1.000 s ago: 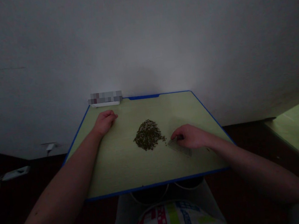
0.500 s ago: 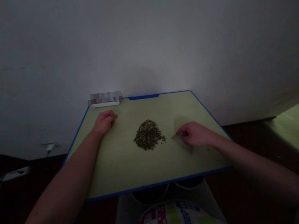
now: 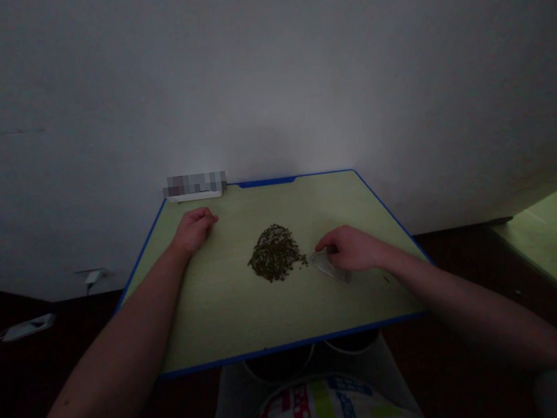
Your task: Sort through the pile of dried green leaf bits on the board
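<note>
Hands (image 3: 351,248), filmy plastic (image 3: 334,270), grainy mound (image 3: 274,255)

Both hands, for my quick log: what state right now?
Left hand: curled closed, nothing visible in it.
Right hand: closed, holding what looks like a clear bag.

Two grips are counted: one left grip (image 3: 195,230) and one right grip (image 3: 351,249). One clear bag (image 3: 331,268) is seen, and one heap of small brown grains (image 3: 274,255), which are too many and too small to be numbered. One stray fleck (image 3: 386,278) is found apart from them. One counter (image 3: 229,308), one white box (image 3: 196,195), one power strip (image 3: 29,326) and one wall plug (image 3: 94,277) are shown. Two dark, round-rimmed shapes (image 3: 280,362) are made out, their kind unclear.
</note>
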The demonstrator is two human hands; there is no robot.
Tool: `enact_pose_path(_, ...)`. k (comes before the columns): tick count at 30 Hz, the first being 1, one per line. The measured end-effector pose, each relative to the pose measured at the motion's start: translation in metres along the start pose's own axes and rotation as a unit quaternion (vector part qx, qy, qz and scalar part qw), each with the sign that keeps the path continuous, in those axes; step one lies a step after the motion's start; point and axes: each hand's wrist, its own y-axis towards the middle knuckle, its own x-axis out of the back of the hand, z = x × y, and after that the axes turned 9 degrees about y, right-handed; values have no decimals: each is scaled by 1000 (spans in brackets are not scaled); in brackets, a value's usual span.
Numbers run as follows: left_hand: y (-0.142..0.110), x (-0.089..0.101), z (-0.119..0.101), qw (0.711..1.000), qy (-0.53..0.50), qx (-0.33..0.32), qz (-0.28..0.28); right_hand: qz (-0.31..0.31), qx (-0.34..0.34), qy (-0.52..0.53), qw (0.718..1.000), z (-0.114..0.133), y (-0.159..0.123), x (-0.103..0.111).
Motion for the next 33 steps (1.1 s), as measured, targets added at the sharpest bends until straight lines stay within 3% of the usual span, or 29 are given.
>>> enact_pose_path(22, 1, -1, 1, 1000, -16, 1, 6, -45, -19, 4, 999, -4, 3, -5)
enact_pose_path(33, 0, -1, -2, 1000, 8, 1, -1, -59, -129, 2, 990, -25, -15, 17)
